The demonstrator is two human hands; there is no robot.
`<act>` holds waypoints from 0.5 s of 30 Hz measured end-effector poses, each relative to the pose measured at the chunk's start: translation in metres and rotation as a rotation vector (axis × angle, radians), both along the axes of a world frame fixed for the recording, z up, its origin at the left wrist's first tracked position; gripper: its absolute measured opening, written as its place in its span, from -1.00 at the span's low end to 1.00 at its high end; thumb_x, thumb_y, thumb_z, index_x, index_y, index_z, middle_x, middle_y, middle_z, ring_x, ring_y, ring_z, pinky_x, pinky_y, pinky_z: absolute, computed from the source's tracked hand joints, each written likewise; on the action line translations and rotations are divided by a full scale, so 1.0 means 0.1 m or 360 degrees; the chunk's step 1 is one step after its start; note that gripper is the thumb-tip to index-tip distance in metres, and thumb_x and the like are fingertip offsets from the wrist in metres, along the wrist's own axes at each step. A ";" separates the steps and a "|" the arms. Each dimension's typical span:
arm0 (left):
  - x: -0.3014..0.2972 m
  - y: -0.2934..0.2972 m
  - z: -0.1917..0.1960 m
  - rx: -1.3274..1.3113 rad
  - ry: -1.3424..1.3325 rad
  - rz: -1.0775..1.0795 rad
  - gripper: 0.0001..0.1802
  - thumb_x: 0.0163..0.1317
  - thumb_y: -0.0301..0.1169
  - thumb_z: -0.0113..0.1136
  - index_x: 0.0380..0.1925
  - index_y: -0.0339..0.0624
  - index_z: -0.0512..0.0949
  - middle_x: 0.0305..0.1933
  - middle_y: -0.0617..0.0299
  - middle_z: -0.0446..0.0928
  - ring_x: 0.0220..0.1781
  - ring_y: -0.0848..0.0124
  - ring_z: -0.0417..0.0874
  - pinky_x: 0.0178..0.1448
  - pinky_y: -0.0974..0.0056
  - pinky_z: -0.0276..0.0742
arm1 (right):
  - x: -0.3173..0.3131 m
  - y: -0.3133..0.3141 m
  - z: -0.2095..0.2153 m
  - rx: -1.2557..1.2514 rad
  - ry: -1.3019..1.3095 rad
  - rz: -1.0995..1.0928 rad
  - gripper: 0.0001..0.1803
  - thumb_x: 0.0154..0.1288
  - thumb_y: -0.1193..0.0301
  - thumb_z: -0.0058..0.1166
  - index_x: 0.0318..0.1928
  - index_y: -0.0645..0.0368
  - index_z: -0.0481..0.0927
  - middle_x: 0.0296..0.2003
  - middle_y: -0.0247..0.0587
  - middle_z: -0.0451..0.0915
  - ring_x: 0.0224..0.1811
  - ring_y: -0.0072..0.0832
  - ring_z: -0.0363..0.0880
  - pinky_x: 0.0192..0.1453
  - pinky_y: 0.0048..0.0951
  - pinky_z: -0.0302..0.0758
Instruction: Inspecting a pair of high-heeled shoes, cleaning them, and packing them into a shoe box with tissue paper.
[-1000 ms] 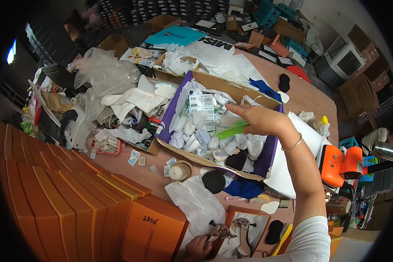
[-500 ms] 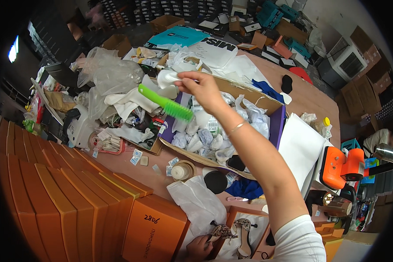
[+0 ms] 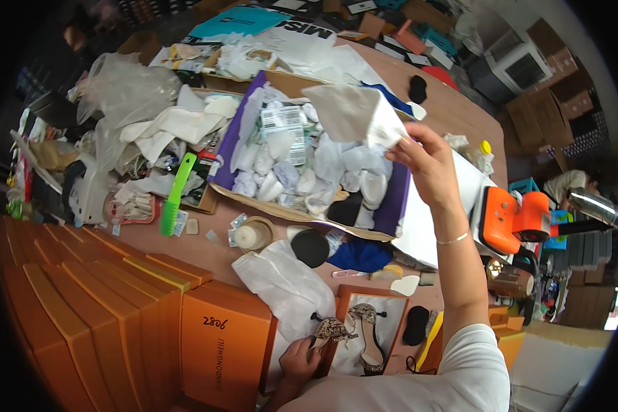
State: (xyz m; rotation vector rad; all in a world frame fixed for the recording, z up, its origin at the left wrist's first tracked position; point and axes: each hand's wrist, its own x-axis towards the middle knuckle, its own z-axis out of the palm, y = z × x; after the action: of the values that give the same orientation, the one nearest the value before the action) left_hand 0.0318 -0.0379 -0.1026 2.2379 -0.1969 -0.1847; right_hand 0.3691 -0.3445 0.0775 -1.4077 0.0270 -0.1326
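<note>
My right hand is raised above the right end of the purple carton, fingers pinched on a corner of a thin white sheet. I cannot tell whether the sheet is cloth or paper. Low in the view, my left hand is closed on a patterned high-heeled sandal; part of its grip is hidden. The matching sandal lies just to the right in an open orange shoebox lined with white paper. A bright green brush is at the left, by a small carton.
Crumpled white paper fills the carton. Orange shoeboxes stand along the left. A beige tape roll, black round pad and blue cloth lie in front. An orange machine is at the right, beside white sheets.
My right hand has moved right, and the white piece in it now hangs spread out. The green brush is farther left and nearer, turned upright. The whole view has shifted; my left hand stays by the sandals.
</note>
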 end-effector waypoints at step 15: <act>0.10 0.03 0.12 0.0113 -0.0033 0.0000 -0.70 0.01 -0.34 0.32 -0.23 -0.19 0.61 -0.27 0.13 0.61 -0.28 0.15 0.66 -0.22 0.16 0.60 | -2.17 -1.69 -1.46 -0.2781 0.0914 0.0611 -0.92 0.02 0.41 0.20 -0.55 0.08 0.68 -0.45 -0.15 0.64 -0.29 -0.18 0.62 -0.15 -0.14 0.53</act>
State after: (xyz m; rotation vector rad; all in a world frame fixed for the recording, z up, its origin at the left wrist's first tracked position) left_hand 0.0417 -0.0348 -0.0910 2.3112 -0.2041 -0.1709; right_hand 0.1525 -0.5137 -0.0682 -3.1045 0.1360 0.7675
